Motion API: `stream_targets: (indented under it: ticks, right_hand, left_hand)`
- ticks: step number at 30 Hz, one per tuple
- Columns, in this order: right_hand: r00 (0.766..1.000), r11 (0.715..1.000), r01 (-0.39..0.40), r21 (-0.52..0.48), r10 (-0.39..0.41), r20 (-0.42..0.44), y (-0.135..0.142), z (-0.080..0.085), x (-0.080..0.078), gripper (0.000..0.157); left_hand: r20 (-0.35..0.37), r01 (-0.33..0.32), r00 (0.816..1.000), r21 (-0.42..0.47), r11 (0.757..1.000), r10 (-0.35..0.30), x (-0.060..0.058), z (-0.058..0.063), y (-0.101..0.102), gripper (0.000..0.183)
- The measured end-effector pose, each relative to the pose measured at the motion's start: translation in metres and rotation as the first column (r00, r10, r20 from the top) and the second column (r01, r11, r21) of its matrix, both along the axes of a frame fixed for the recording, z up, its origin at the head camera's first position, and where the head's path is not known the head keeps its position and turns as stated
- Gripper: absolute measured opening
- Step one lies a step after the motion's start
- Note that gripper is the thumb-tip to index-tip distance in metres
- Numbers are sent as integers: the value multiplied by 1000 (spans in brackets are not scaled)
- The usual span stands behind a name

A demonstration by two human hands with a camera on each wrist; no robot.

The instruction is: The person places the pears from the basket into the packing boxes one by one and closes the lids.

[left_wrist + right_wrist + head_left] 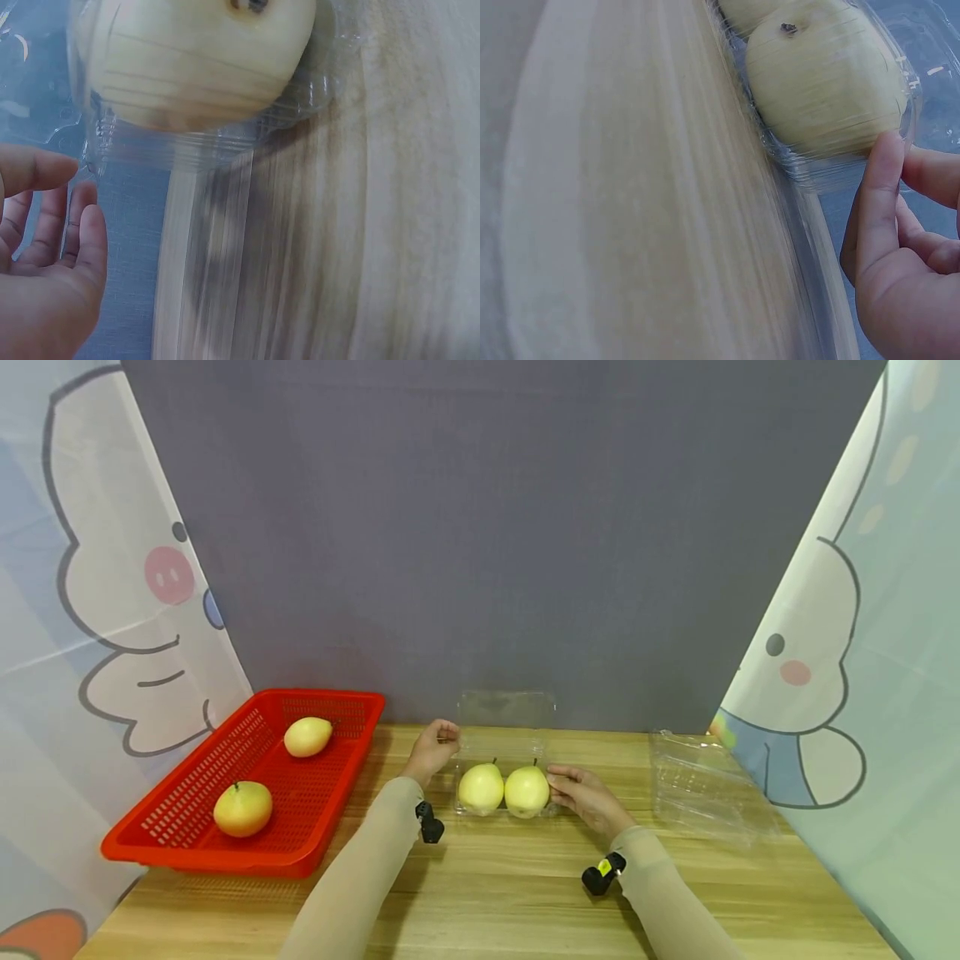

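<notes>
Two round yellow-green pears (481, 788) sit side by side in a clear plastic box (832, 176) on the wooden table. The box's transparent lid (506, 710) stands raised at the back. At the box's right side, my right hand (588, 797) pinches its edge between thumb and fingers, beside the right pear (817, 82). My left hand (435, 747) is at the left of the lid, its fingers loosely bent. In the left wrist view, the left thumb and fingertips (91, 225) are right at the plastic edge, with a pear (195, 67) just above.
A red perforated basket (341, 793) stands at the left, with one pear (308, 737) at its back and another pear (243, 808) nearer the front. More clear plastic boxes (693, 785) lie on the table (495, 893) at the right. A grey backdrop (480, 543) rises behind the table.
</notes>
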State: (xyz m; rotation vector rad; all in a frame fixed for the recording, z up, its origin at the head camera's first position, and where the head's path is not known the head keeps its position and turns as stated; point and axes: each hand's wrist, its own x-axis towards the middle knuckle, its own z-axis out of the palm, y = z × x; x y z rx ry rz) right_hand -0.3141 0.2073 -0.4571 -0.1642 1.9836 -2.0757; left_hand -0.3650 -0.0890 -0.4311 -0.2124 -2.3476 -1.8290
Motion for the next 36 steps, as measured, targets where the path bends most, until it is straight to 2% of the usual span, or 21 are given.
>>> stream_targets:
  ticks: [2, 15, 20, 23, 27, 36]
  right_hand:
    - [1000, 1000, 3, -2, -3, 3, 0, 1, 0, 56]
    - [1000, 1000, 9, -9, -9, 8, -1, 2, 1, 52]
    - [1000, 1000, 4, -4, -4, 5, 0, 1, 0, 52]
    - [1000, 1000, 0, -2, 0, -3, 0, 1, 0, 52]
    - [1000, 1000, 5, -4, -5, -3, 0, 1, 0, 51]
    - [1000, 1000, 5, -5, -5, -5, 0, -1, 0, 49]
  left_hand:
    - [-13, 14, 1000, -5, 1000, -14, 1, -1, -1, 19]
    - [18, 55, 998, -31, 998, -54, 0, -3, -8, 16]
    - [12, 81, 997, -120, 989, -80, 0, -3, -13, 15]
    - [8, 104, 995, -203, 974, -104, 3, -1, -18, 10]
    - [18, 123, 992, -265, 956, -123, 7, 2, -22, 6]
    - [66, 153, 988, -256, 954, -141, 10, 5, -24, 15]
